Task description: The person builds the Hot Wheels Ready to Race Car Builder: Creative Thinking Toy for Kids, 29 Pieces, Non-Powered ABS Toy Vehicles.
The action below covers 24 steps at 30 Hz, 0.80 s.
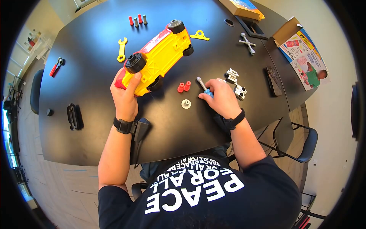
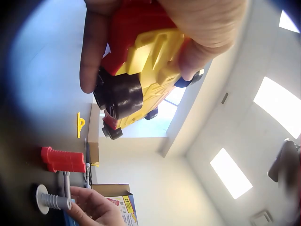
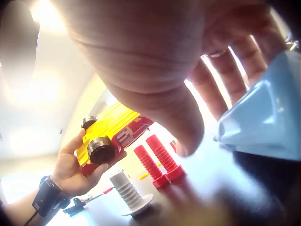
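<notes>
My left hand (image 1: pixel 126 100) grips the end of a red and yellow toy car (image 1: pixel 162 57), raised above the table with its yellow underside and black wheels showing. In the left wrist view the thumb presses on the yellow underside (image 2: pixel 155 70). My right hand (image 1: pixel 223 97) is over the blue handle (image 1: pixel 208 92) of a screwdriver with a grey shaft (image 1: pixel 201 82). The right wrist view shows its fingers (image 3: pixel 235 75) extended beside the handle (image 3: pixel 268 113), the thumb apart from it. Two red bolts (image 1: pixel 184 87) and a grey bolt (image 1: pixel 186 104) stand between the hands.
White parts (image 1: pixel 240 91) lie right of my right hand. Farther off are a yellow wrench (image 1: pixel 122 49), several small bolts (image 1: pixel 136 21), a yellow piece (image 1: pixel 200 35), a grey cross wrench (image 1: pixel 248 43) and an open box (image 1: pixel 305 57). Black parts (image 1: pixel 72 116) lie at left.
</notes>
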Motion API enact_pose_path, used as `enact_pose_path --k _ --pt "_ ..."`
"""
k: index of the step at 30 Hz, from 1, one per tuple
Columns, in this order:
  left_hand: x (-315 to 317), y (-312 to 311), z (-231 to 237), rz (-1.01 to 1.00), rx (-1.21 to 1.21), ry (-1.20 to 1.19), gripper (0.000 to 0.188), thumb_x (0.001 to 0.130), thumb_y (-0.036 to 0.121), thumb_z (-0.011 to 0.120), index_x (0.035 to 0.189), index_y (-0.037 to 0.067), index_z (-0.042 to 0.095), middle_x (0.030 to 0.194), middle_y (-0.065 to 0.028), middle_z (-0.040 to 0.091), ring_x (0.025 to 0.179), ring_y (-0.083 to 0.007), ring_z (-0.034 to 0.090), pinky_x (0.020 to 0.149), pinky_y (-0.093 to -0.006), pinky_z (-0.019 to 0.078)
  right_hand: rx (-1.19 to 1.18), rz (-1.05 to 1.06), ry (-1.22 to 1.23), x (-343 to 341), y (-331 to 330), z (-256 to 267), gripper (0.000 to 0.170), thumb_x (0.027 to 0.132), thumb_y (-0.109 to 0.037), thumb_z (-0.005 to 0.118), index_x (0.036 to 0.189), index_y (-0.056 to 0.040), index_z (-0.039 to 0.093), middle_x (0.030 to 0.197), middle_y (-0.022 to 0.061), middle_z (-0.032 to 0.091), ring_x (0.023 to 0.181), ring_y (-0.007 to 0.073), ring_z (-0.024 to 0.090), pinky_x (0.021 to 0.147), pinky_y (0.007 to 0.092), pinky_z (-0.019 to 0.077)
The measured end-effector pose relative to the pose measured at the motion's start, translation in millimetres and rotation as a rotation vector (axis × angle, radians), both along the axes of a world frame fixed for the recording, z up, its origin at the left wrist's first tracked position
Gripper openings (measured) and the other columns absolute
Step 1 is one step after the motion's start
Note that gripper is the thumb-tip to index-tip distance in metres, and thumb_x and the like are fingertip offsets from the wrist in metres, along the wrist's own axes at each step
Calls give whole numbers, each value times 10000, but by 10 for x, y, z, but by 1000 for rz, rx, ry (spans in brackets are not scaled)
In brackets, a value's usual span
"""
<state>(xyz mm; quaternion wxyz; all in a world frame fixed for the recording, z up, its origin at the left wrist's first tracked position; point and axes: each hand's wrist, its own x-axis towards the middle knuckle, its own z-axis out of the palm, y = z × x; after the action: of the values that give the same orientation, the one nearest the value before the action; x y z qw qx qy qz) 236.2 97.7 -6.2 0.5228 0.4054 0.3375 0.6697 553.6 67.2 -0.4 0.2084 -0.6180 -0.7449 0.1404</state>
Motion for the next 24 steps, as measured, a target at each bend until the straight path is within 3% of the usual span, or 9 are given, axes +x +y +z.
enact_pose_path --k 2,6,8,9,11,12,17,21,24 --pt "-8 -14 14 0 15 -8 441 999 139 810 1385 -17 663 1232 -69 738 1091 -162 716 934 -329 599 87 -16 4 -39 -3 58 383 875 -231 904 1120 -5 715 1080 160 701 945 318 692 802 447 559" --pt "-58 -59 8 -84 97 -98 511 987 223 812 1393 -41 651 1255 -99 744 1107 -191 730 971 -362 602 229 29 422 -10 45 185 567 941 -201 883 1407 -13 620 1101 82 672 838 150 687 643 313 551" --pt "-90 -71 3 -142 109 -124 551 976 262 819 1395 -52 647 1263 -109 747 1118 -199 734 990 -371 600 -39 125 1148 -52 16 354 652 992 -198 844 1519 -17 505 1156 83 680 868 171 713 609 274 562" --pt "-98 -76 -2 -194 125 -79 633 954 348 828 1419 -35 631 1295 -126 741 1150 -230 739 1026 -393 591 -104 215 1223 -31 10 392 655 1040 -181 785 1566 -14 431 1219 106 691 912 193 733 590 254 585" --pt "-80 -87 35 -274 143 3 739 939 454 829 1453 -29 605 1331 -143 735 1192 -260 740 1065 -415 582 -126 256 1275 -63 -42 475 625 1053 -171 761 1560 -8 434 1249 124 692 935 195 738 590 264 595" --pt "-41 -117 59 -301 139 -64 703 924 358 861 1425 -77 627 1289 -138 748 1157 -219 735 1050 -367 566 -150 298 1325 -86 -74 507 595 1066 -161 738 1553 -1 437 1279 143 693 957 197 743 590 275 605" --pt "-107 -50 -2 -658 161 -117 1186 869 931 619 1482 -83 570 1416 -168 697 1315 -244 679 1154 -418 522 1 151 1369 -38 -108 625 388 1141 -266 592 1395 27 579 1048 124 765 653 142 697 515 265 556" --pt "-121 -150 163 -863 -33 102 1137 634 995 768 1097 -33 623 1086 -67 732 973 -90 697 901 -246 563 -86 61 1401 -2 -171 838 348 1135 -239 570 1364 17 628 1000 93 767 560 77 627 434 218 460" --pt "50 -224 173 -924 -80 -28 1103 667 858 888 1269 -8 566 1238 -118 738 1147 -152 717 1038 -295 550 -343 97 1319 -128 -236 858 307 1123 -230 606 1337 -18 668 931 40 749 516 41 576 415 197 422"
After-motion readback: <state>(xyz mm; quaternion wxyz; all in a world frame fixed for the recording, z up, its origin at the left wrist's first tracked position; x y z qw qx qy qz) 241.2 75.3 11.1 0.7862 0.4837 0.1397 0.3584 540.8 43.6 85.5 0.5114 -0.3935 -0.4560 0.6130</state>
